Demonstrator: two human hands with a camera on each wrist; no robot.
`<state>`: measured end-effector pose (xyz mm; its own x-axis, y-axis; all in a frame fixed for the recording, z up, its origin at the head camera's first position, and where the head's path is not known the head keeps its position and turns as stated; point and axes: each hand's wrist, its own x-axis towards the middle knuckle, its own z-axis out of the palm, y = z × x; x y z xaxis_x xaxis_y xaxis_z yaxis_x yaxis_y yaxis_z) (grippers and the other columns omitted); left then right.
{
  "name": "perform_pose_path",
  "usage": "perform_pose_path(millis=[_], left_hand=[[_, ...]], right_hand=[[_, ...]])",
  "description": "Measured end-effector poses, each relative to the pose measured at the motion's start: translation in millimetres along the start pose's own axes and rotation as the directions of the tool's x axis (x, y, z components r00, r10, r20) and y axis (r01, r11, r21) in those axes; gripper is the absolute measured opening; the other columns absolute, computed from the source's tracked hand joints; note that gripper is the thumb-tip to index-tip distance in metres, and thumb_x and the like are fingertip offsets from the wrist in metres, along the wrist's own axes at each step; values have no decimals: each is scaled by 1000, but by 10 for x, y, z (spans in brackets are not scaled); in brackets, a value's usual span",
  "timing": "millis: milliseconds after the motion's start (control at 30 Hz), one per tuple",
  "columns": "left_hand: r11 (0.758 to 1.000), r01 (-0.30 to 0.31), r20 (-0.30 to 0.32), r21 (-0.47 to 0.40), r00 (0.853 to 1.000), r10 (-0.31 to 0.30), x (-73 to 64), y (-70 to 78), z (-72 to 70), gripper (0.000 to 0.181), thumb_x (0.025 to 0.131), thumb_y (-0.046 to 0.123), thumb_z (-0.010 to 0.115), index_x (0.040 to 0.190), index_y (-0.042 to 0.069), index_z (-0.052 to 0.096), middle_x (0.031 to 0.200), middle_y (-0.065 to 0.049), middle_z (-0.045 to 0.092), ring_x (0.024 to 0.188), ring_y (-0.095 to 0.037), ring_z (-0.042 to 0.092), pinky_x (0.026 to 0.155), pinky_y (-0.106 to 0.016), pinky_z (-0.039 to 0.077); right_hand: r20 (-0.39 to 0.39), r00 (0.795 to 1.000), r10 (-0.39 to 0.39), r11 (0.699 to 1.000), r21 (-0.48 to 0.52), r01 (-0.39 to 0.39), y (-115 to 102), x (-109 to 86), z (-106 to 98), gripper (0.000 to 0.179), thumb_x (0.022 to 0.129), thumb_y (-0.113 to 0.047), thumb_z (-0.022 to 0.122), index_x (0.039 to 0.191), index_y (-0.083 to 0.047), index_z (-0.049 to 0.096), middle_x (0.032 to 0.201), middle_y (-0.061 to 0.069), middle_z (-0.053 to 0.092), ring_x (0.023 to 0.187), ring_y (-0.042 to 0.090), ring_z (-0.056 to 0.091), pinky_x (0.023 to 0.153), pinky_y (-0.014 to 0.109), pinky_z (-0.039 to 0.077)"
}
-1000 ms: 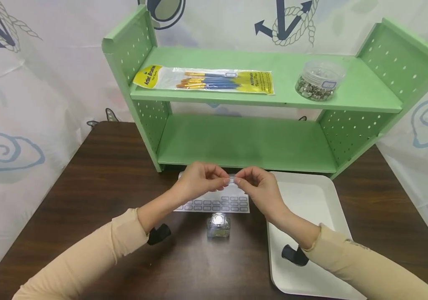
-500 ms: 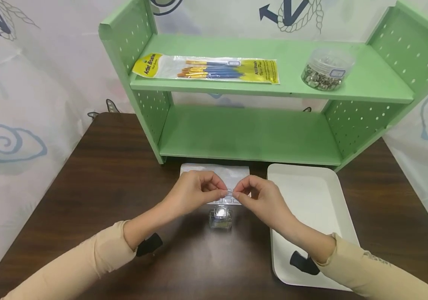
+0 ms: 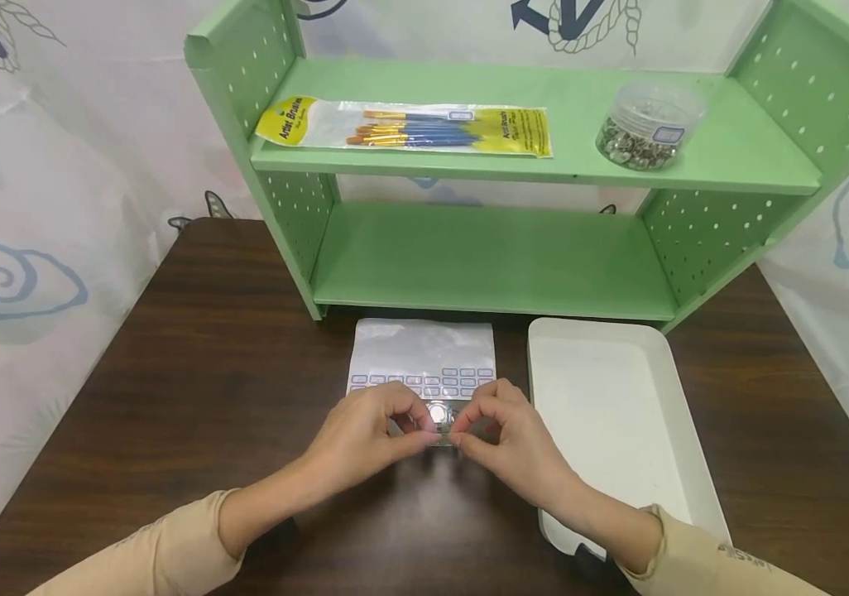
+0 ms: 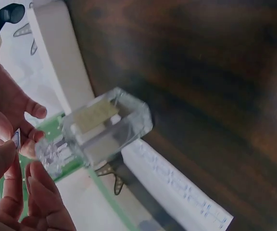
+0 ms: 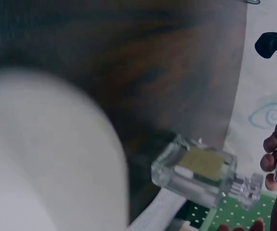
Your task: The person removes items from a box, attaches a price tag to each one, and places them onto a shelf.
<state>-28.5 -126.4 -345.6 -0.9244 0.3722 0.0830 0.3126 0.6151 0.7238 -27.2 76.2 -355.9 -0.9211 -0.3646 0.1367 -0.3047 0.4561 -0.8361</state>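
Observation:
A small white label sticker with a dark border [image 4: 17, 138] is pinched between the fingertips of my left hand [image 3: 365, 434] and my right hand [image 3: 517, 451]. Just beyond the fingers, partly hidden by them in the head view, stands a clear glass bottle [image 3: 439, 412] with a faceted stopper. A yellowish label is visible on the bottle [image 4: 141, 120] in the left wrist view, and the right wrist view shows this bottle [image 5: 191, 185] from the other side. Behind it lies a white sheet of label stickers [image 3: 424, 348], its lower edge covered by the hands.
To the right is a white tray [image 3: 603, 397], under my right forearm. A green shelf [image 3: 484, 257] stands at the back, with a packet of artist brushes [image 3: 417, 128] and a clear jar of small metal pieces [image 3: 648, 128] on its upper board.
Both hands have come down toward me from over the sticker sheet to the bottle, still pinching the sticker. The sheet's label rows are more exposed now. The head view has tilted downward slightly.

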Motion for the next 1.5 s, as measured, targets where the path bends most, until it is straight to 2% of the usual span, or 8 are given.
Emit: perform_pose_path(millis=[133, 300, 433, 600, 800, 1000, 1167, 1500], left_hand=[[997, -36, -64, 72, 997, 41, -54, -44, 55, 18, 74, 23, 80, 68, 28, 64, 90, 14, 59, 78, -3, 54, 67, -22, 44], [992, -50, -131, 115, 989, 65, -102, -140, 130, 18, 70, 22, 83, 67, 28, 66, 95, 10, 55, 89, -8, 50, 74, -26, 42], [994, -54, -150, 91, 986, 67, -115, -214, 188, 19, 69, 20, 84, 67, 27, 67, 103, 4, 57, 95, -11, 50, 80, -31, 41], [995, -45, -142, 93, 988, 58, -97, -275, 233, 20, 70, 21, 83, 66, 28, 65, 116, 0, 60, 103, -16, 54, 83, -36, 44], [989, -44, -115, 138, 992, 60, -47, -312, 267, 17, 72, 25, 82, 67, 27, 65, 110, 7, 63, 91, -11, 60, 71, -28, 47], [978, -98, -123, 185, 985, 122, -26, -338, 300, 16, 72, 24, 82, 69, 24, 66, 105, 7, 65, 89, -10, 63, 70, -28, 50], [970, -136, -130, 203, 978, 164, -19, -344, 302, 16, 71, 22, 81, 69, 22, 66, 104, 5, 65, 84, -9, 63, 66, -24, 50], [967, -115, -144, 226, 978, 150, -13, -331, 307, 16, 70, 20, 79, 67, 24, 63, 101, 7, 65, 74, -6, 60, 57, -19, 45]], right_hand=[[-16, 1000, -1, 1000, -7, 1, 52, -34, 81, 18, 76, -5, 75, 73, -20, 65, 94, -2, 51, 94, 15, 45, 79, 30, 41], [-26, 999, 37, 999, -24, -38, 103, -40, 171, 21, 74, -4, 76, 70, -20, 64, 98, -1, 52, 100, 17, 44, 86, 34, 39], [-39, 998, 41, 998, -47, -43, 129, -36, 218, 21, 73, -3, 76, 69, -19, 64, 100, 3, 53, 102, 21, 46, 88, 38, 39], [-57, 998, 41, 997, -69, -45, 166, -21, 252, 21, 71, -2, 77, 68, -18, 63, 100, 5, 54, 103, 22, 49, 90, 40, 41], [-72, 997, 29, 997, -68, -34, 208, -4, 283, 21, 71, 1, 76, 67, -15, 62, 99, 5, 55, 101, 20, 54, 89, 35, 45], [-63, 997, 52, 997, -51, -55, 219, 3, 303, 23, 73, 3, 74, 67, -14, 61, 99, 4, 56, 99, 19, 55, 86, 34, 48], [-86, 996, 27, 998, -58, -32, 240, 10, 330, 22, 72, 4, 75, 67, -12, 60, 96, 4, 56, 93, 18, 56, 79, 32, 50], [-121, 993, -5, 1000, -19, 3, 267, 14, 375, 24, 71, 6, 75, 67, -12, 59, 94, 4, 55, 90, 17, 56, 74, 35, 55]])
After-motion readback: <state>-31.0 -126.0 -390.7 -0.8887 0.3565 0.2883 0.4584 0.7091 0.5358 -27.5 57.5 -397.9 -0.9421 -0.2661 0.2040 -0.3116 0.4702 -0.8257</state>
